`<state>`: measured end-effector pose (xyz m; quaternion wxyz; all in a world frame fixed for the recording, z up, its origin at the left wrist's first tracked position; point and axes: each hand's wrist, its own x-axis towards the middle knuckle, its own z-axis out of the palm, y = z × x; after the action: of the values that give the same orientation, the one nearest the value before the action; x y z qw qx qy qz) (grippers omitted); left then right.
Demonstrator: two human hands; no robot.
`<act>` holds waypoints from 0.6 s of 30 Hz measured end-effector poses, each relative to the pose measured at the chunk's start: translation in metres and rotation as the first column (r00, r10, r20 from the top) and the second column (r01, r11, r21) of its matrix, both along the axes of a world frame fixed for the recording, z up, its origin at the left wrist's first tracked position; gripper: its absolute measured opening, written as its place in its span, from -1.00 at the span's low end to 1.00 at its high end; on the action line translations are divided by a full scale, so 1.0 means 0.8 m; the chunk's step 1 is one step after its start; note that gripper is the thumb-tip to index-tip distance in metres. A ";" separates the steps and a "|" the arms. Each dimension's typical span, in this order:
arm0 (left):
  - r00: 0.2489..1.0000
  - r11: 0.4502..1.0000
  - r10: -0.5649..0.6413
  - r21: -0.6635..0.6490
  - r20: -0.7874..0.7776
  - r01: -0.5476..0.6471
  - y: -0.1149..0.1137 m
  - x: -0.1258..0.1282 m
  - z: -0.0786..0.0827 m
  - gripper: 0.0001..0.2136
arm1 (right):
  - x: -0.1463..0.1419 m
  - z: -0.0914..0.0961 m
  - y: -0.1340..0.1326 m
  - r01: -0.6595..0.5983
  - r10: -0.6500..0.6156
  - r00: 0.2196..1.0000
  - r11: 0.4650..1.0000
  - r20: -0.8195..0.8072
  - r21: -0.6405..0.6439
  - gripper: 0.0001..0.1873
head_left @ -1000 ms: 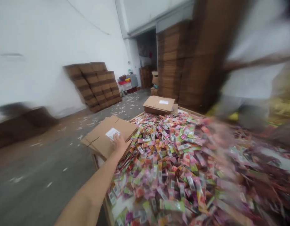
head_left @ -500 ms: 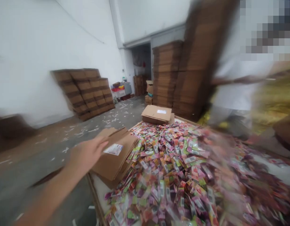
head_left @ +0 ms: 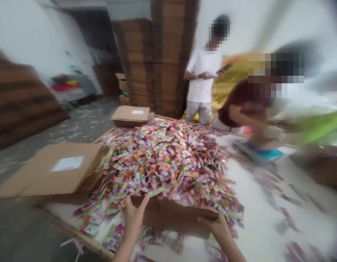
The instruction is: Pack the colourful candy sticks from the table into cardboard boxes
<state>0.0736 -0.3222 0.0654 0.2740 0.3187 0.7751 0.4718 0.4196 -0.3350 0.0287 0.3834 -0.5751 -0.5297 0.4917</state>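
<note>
My left hand [head_left: 134, 215] grips the left edge of a brown cardboard piece [head_left: 173, 217] held at the near side of a big heap of colourful small packets [head_left: 163, 156]. My right hand [head_left: 218, 226] grips the same cardboard at its right end. Both hands have their fingers wrapped over the cardboard's top edge. The cardboard stands against the foot of the packet heap on a white table [head_left: 255, 203].
A stack of flat cardboard boxes [head_left: 53, 173] with a white label lies at the table's left edge. Another flat box [head_left: 130, 114] sits at the far corner. Tall cardboard stacks [head_left: 157, 54] rise behind. A person in a white shirt [head_left: 202, 78] stands beyond; another in dark red [head_left: 245, 105] bends over the table.
My left hand left the labelled box stack and moved to the near side of the heap. Both hands now hold a cardboard piece. The view swung right, showing two other people.
</note>
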 end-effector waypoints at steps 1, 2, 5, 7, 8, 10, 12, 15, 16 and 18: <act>1.000 1.000 -0.021 -0.010 -0.020 0.021 0.000 0.029 -0.011 -0.16 | 0.019 -0.008 -0.013 0.065 -0.066 0.997 0.998 -0.030 -0.022 -0.42; 0.997 0.998 -0.060 -0.009 -0.041 0.059 -0.002 0.054 -0.018 -0.13 | 0.035 -0.013 -0.025 0.145 -0.150 0.986 0.988 -0.077 -0.058 -0.38; 0.984 0.984 -0.177 -0.024 -0.020 0.177 -0.022 0.100 -0.017 -0.11 | 0.061 -0.013 -0.051 0.405 -0.432 0.882 0.899 -0.189 -0.165 -0.36; 0.968 0.969 -0.246 -0.017 0.059 0.247 -0.044 0.113 -0.009 -0.11 | 0.066 -0.006 -0.061 0.485 -0.518 0.819 0.855 -0.247 -0.185 -0.40; 0.944 0.948 -0.316 0.000 0.091 0.317 -0.055 0.117 -0.005 -0.13 | 0.068 -0.002 -0.064 0.474 -0.512 0.809 0.859 -0.289 -0.196 -0.41; 0.843 0.850 -0.527 0.048 0.107 0.525 -0.076 0.122 -0.002 -0.18 | 0.071 0.009 -0.069 0.412 -0.477 0.800 0.878 -0.365 -0.245 -0.37; 0.734 0.740 -0.672 0.062 0.093 0.670 -0.090 0.128 -0.007 -0.21 | 0.080 0.025 -0.075 0.355 -0.456 0.801 0.884 -0.389 -0.305 -0.35; 0.796 0.798 -0.602 0.047 0.064 0.600 -0.098 0.136 -0.032 -0.05 | 0.099 0.047 -0.087 0.073 -0.234 0.843 0.942 -0.484 -0.329 -0.37; 0.831 0.832 -0.555 0.032 0.031 0.554 -0.100 0.137 -0.044 0.01 | 0.104 0.046 -0.090 -0.058 -0.124 0.841 0.947 -0.526 -0.317 -0.37; 0.857 0.858 -0.511 0.025 -0.065 0.513 -0.108 0.137 -0.070 0.02 | 0.107 0.024 -0.097 -0.171 -0.008 0.875 0.930 -0.483 -0.325 -0.40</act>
<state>0.1828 -0.4083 0.0094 0.3611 0.5319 0.6600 0.3886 0.5056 -0.4128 0.0478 0.3691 -0.4731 -0.3446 0.7219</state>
